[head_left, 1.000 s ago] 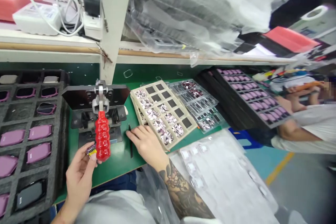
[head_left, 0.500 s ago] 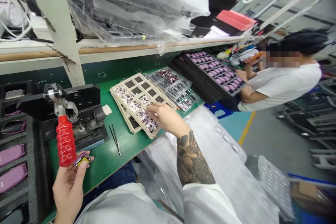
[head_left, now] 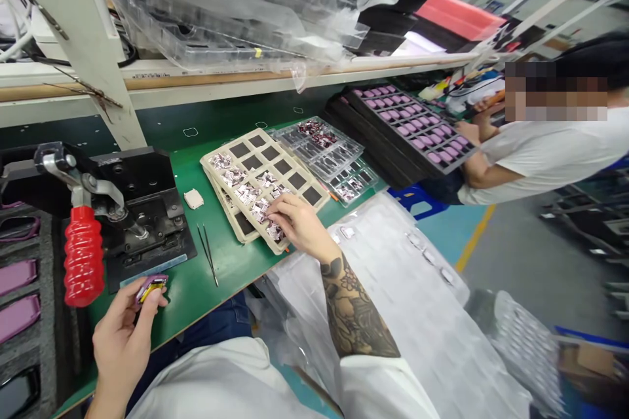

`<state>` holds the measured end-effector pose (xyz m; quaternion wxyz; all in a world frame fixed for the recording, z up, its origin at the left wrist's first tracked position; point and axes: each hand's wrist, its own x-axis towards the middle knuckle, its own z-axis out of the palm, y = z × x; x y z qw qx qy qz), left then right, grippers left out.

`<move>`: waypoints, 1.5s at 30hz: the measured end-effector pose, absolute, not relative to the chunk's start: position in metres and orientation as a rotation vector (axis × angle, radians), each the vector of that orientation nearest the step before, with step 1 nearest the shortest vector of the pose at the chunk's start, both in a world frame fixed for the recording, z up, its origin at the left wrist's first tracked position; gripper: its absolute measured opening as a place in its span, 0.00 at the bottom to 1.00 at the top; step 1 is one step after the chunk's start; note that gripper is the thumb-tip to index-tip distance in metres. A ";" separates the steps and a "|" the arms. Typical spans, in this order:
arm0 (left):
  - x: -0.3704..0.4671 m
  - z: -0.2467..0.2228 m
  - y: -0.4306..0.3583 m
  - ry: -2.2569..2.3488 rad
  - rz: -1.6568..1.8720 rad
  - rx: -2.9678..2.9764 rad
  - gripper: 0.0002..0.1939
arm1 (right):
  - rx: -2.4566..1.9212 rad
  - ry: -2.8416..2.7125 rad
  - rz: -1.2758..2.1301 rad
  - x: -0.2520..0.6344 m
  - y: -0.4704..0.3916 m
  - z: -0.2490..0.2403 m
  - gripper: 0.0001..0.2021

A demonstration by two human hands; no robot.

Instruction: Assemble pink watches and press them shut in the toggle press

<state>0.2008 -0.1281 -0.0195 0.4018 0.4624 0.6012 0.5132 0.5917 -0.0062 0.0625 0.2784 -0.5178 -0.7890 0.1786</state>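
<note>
Between thumb and fingers, my left hand [head_left: 125,330] holds a small purple device with a yellow part [head_left: 151,288], in front of the black clamp fixture [head_left: 147,222] with its red handle [head_left: 84,258]. My right hand [head_left: 302,226] reaches over the beige compartment tray [head_left: 227,144], its fingertips pinched together among the small pinkish-white pieces [head_left: 248,192]. Whether a piece is between those fingertips is too small to tell. Black tweezers [head_left: 208,254] lie on the green bench between the fixture and the tray.
Clear plastic trays [head_left: 339,150] and a black tray of purple parts [head_left: 410,119] stand beyond the beige tray. A foam tray [head_left: 46,301] is at the left. Above runs a shelf [head_left: 206,88]. Another person [head_left: 540,157] sits at the right.
The view has shifted, with the fixture appearing further left. My right hand's fingertips are now lower over the beige tray, nearer its front compartments. My left hand still holds the purple device.
</note>
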 end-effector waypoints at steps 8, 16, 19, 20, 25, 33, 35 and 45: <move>0.211 0.006 -0.120 1.500 1.171 1.501 0.11 | -1.283 -1.704 0.374 0.539 -0.033 0.075 0.06; 0.228 0.034 -0.115 1.379 1.134 1.522 0.08 | -0.994 -1.706 0.957 0.417 -0.076 0.048 0.05; 0.222 0.032 -0.119 1.403 1.147 1.498 0.09 | -0.994 -1.774 0.947 0.407 -0.072 0.046 0.06; 0.220 0.031 -0.120 1.417 1.146 1.488 0.09 | -0.992 -1.817 0.931 0.406 -0.070 0.046 0.06; 0.215 0.026 -0.123 1.430 1.089 1.341 0.16 | -0.987 -1.994 0.822 0.403 -0.064 0.050 0.08; 0.203 0.024 -0.119 1.116 1.066 0.992 0.24 | -0.669 -2.327 0.565 0.405 -0.063 0.044 0.27; 0.198 0.029 -0.119 1.098 0.997 1.075 0.24 | -0.590 -2.329 0.480 0.406 -0.064 0.042 0.25; 0.214 0.038 -0.120 1.278 1.132 1.674 0.07 | -1.000 -2.056 0.433 0.448 -0.088 0.035 0.27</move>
